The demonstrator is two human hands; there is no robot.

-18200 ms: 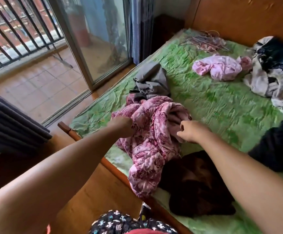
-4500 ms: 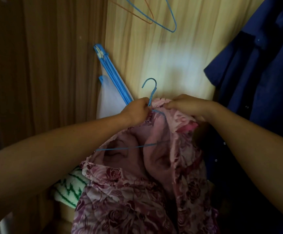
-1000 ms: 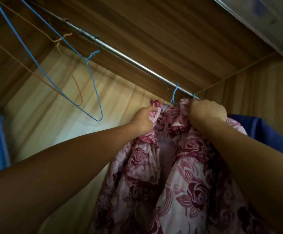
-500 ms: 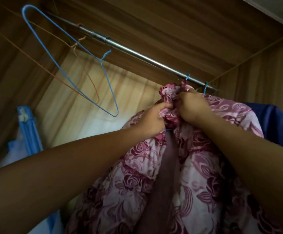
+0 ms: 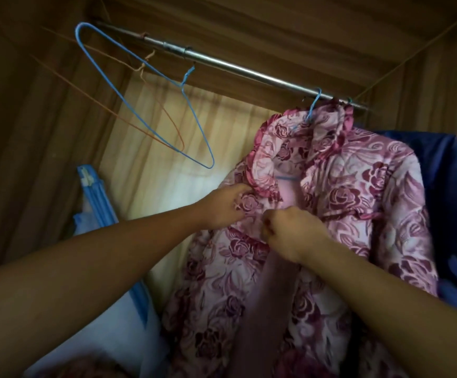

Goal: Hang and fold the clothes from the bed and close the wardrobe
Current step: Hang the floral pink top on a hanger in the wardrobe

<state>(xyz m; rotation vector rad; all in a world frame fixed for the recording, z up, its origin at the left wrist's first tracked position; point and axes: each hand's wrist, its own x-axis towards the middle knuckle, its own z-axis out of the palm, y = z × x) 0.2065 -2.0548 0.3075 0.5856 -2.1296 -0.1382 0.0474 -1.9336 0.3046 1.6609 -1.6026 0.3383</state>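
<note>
Jacket (image 5: pixel 358 186): on rail (image 5: pixel 249 69), long axis vertical.
Left hand (image 5: pixel 222 207): fingers (image 5: pixel 237 209) grip left front edge.
Right hand (image 5: pixel 290 233): fingers pinch right front edge, nearer centre.

One head-worn camera looked forward and upward into the wardrobe (image 5: pixel 31 137), close in. The left hand (image 5: pixel 222 208) and right hand (image 5: pixel 290 236) sat mid-frame, the rail (image 5: pixel 249 70) above them, the rose-print jacket (image 5: pixel 358 192) filling the frame around and below them.
</note>
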